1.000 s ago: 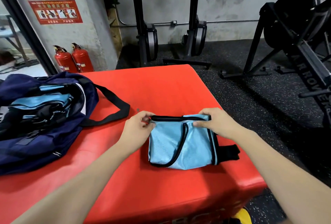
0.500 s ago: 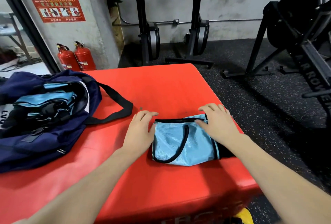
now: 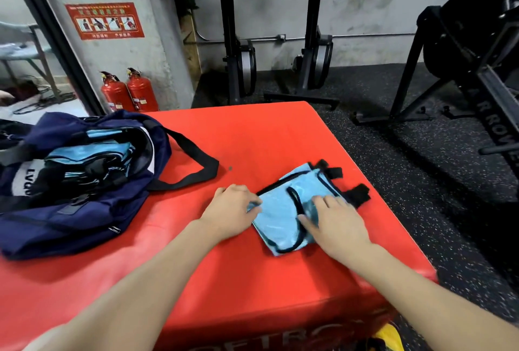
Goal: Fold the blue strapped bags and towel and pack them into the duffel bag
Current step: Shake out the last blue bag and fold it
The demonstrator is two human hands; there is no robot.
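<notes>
Head view: we see a folded light-blue strapped bag (image 3: 283, 210) lying flat on the red padded worktop (image 3: 252, 137), toward its right side and turned at an angle. Black trim runs along its edges, and black strap tabs (image 3: 358, 195) stick out at its far right corner, close to the worktop's right edge.

Left hand (image 3: 231, 214) sits at the bag's left edge; its fingers curl onto that corner and pinch a bit of the blue fabric. Right hand (image 3: 335, 224) lies palm down on the right half of the bag, fingers fairly straight and spread, pressing it flat. A black strap loop (image 3: 296, 202) on top of the bag runs between our two hands, just beside the right thumb.

The navy duffel bag (image 3: 84, 210) is on the left of the worktop, well apart from both hands. It is open, with more light-blue and black items (image 3: 87, 154) visible inside. Its black shoulder strap (image 3: 196, 165) trails across the worktop toward the middle, ending short of the left hand.

Behind the worktop: two red fire extinguishers (image 3: 129, 92) by the wall, black gym machines (image 3: 238, 41) on dark speckled flooring.
</notes>
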